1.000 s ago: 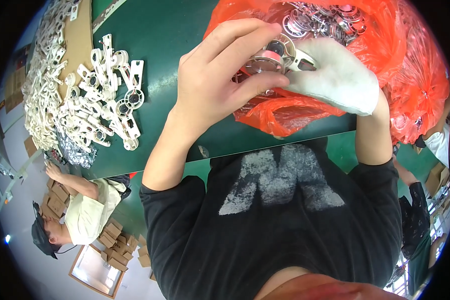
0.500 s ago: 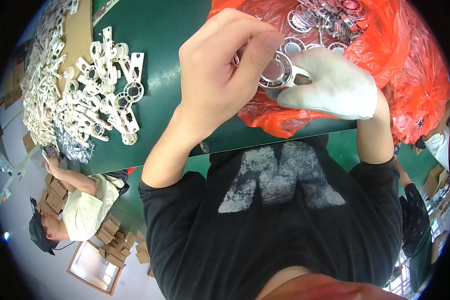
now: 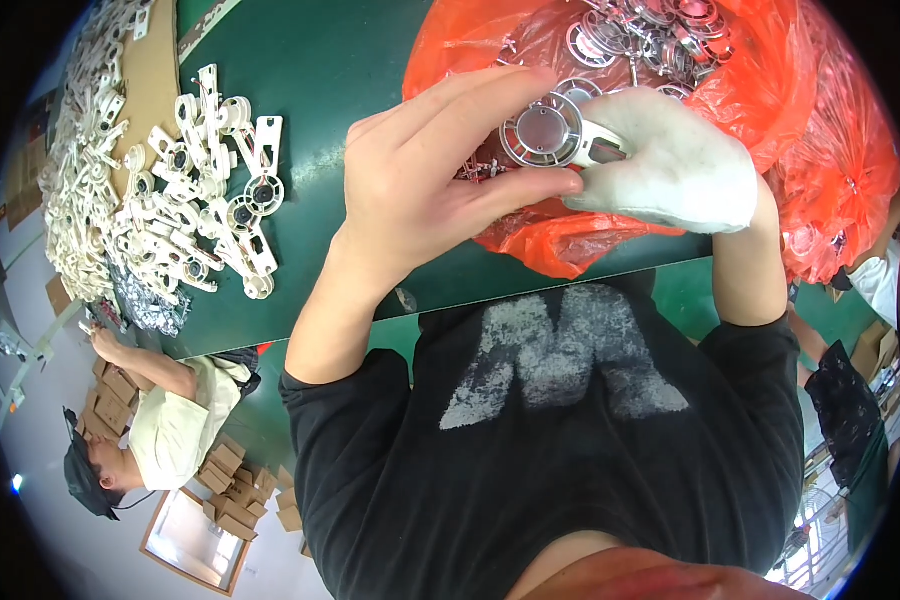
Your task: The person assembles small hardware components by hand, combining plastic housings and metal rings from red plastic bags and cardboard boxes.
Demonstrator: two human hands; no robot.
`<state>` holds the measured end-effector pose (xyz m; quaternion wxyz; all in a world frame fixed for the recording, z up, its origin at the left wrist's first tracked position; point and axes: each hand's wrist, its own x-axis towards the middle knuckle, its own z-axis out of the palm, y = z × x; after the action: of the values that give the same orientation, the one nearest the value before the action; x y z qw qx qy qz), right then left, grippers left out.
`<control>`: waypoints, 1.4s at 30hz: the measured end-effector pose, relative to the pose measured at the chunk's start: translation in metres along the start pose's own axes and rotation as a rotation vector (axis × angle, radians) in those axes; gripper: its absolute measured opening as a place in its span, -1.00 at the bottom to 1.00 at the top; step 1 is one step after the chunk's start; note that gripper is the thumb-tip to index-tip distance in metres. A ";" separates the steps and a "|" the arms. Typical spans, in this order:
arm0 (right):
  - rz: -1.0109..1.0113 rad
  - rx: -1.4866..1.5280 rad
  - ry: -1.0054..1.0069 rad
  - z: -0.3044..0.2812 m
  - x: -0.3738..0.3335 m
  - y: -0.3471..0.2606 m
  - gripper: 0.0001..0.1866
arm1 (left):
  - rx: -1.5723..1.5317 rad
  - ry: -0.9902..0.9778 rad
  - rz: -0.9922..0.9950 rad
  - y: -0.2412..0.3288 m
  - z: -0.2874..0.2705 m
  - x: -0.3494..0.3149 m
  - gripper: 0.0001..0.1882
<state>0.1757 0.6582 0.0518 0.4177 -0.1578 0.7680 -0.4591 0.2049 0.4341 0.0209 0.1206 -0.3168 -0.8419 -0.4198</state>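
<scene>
Table: red bag of metal parts; right hand gripping round piece, left hand grip unclear.

At the lower left, a co-worker wears a pale yellow shirt and a dark hat; brown cardboard boxes lie heaped near a wood-framed panel, while another person in dark patterned clothing shows at the right

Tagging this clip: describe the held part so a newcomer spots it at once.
Find the green table, then the open red bag on it. Over the bag, the gloved right hand grips a round part by its pale arm. Unlike the metallic parts heaped inside, this one is raised in a hand, its spoked ring facing the camera.
</scene>
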 end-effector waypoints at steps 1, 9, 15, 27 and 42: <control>0.001 0.000 0.000 0.001 -0.001 -0.001 -0.71 | 0.023 0.012 0.015 -0.002 0.001 0.000 -0.35; -0.023 0.020 -0.004 0.004 -0.002 -0.004 -0.75 | -0.031 -0.064 0.126 -0.007 -0.007 0.006 -0.35; 0.002 0.059 -0.025 0.002 -0.005 -0.010 -0.64 | 0.046 -0.032 0.269 -0.011 -0.005 0.007 -0.39; -0.509 -0.504 0.568 0.035 0.009 0.019 -0.74 | -0.695 0.023 -0.184 0.001 0.007 0.008 -0.58; -0.290 -0.165 0.556 0.037 0.012 0.008 -0.68 | -0.263 0.334 -0.711 -0.077 -0.122 0.047 -0.65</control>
<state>0.1991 0.6340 0.0304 0.1080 -0.1674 0.8567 -0.4758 0.1127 0.3246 0.0699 0.0613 0.0536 -0.8069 -0.5850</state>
